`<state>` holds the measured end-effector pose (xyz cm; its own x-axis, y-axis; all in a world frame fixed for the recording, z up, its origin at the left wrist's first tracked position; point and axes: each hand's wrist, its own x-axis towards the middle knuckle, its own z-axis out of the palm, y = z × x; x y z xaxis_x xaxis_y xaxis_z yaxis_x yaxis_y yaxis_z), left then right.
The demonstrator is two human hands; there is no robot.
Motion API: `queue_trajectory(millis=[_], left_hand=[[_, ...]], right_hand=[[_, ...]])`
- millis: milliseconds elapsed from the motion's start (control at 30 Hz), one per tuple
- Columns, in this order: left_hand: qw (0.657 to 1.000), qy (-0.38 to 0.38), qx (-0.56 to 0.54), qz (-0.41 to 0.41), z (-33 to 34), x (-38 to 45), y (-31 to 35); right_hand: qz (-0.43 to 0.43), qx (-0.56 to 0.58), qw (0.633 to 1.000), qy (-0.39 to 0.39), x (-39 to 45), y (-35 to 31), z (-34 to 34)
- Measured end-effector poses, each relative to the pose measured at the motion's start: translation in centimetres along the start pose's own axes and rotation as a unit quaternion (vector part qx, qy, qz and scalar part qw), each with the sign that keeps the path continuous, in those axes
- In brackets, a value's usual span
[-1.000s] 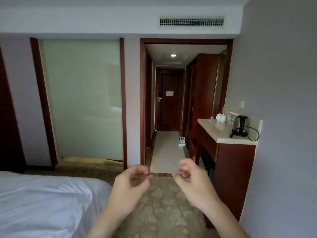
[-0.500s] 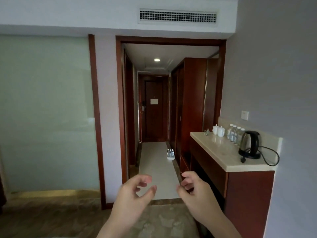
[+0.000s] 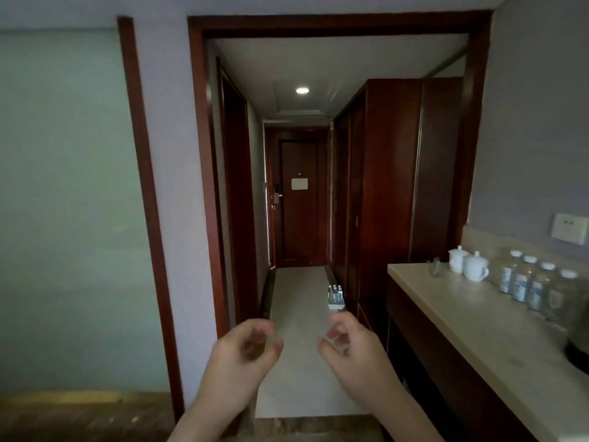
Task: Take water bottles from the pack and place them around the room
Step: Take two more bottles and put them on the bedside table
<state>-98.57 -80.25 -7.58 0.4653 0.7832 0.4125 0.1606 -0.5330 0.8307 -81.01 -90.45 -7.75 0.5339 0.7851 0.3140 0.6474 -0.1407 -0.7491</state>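
A pack of water bottles point(image 3: 335, 297) stands on the pale hallway floor beside the dark wood wardrobe, well ahead of me. Several water bottles point(image 3: 529, 282) stand in a row on the beige counter point(image 3: 471, 317) at the right. My left hand point(image 3: 242, 355) and my right hand point(image 3: 353, 346) are raised in front of me, fingers loosely curled, holding nothing. Both hands are far from the pack.
A dark wood doorway frame point(image 3: 204, 186) opens onto a narrow hallway ending at a door point(image 3: 299, 202). A wardrobe point(image 3: 392, 186) lines the hallway's right side. Two white lidded cups point(image 3: 468, 266) sit on the counter, and a kettle's edge point(image 3: 578, 346) shows far right. Frosted glass point(image 3: 63, 202) fills the left.
I have moved forward toward the doorway; the bed has left the view and the counter and hallway appear closer. My hands stay raised and empty.
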Motion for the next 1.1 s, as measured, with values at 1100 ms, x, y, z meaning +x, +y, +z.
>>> queue_trajectory(millis=[1100], left_hand=[[0.999, -0.006, 0.026, 0.022, 30.9, 90.7, -34.3]], right_hand=[[0.014, 0.028, 0.998, 0.046, 95.3, 32.5, 15.2]])
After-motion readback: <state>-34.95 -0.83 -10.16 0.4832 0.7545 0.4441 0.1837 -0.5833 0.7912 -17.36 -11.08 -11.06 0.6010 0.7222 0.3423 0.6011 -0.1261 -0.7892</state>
